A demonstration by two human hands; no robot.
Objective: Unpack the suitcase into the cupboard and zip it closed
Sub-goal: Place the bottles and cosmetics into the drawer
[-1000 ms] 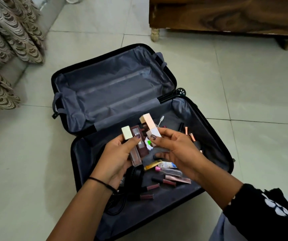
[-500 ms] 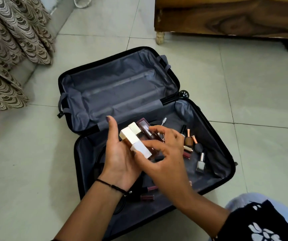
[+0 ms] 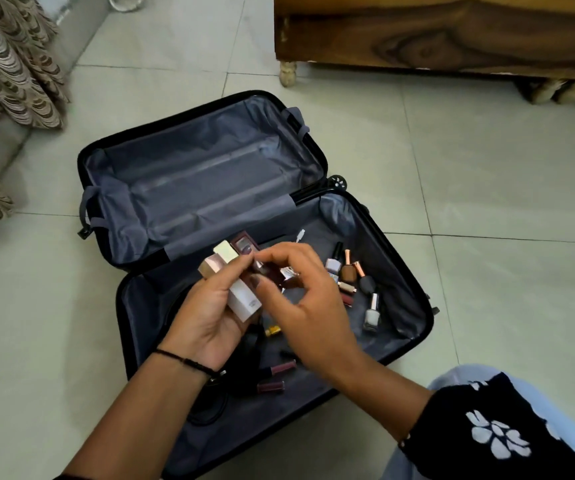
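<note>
A black hard-shell suitcase with grey fabric lining (image 3: 210,181) lies fully open on a pale tiled floor (image 3: 487,188), its two halves spread flat and hinged across the middle. Bare tile surrounds it on the far, right and left sides. A dark carved wooden furniture piece on short turned legs (image 3: 435,36) stands well beyond the far half, and a brown-and-cream patterned curtain (image 3: 5,81) hangs well apart at the left edge of the view.

Both hands hover over the near half of the suitcase. The left hand (image 3: 206,320), with a thin black wrist band (image 3: 189,362), is closed around a bundle of small rectangular cosmetic boxes in cream, pink and maroon (image 3: 234,275), which stand out above its fingers. The right hand (image 3: 307,306) meets that bundle from the right, its fingertips pinched on a small dark maroon bottle with a shiny cap (image 3: 284,277) pressed just beside the boxes.

The far half of the suitcase holds nothing but its lining and straps. The near half holds a cluster of small nail polish bottles in lilac, brown, dark grey and white (image 3: 352,275) near its right wall, to the right of the hands. Two slim maroon lip gloss tubes (image 3: 275,375) lie below the left wrist, beside a coiled black cable (image 3: 210,407) near the front rim. A small yellow-capped item (image 3: 274,330) lies between the hands; what it is cannot be told.
</note>
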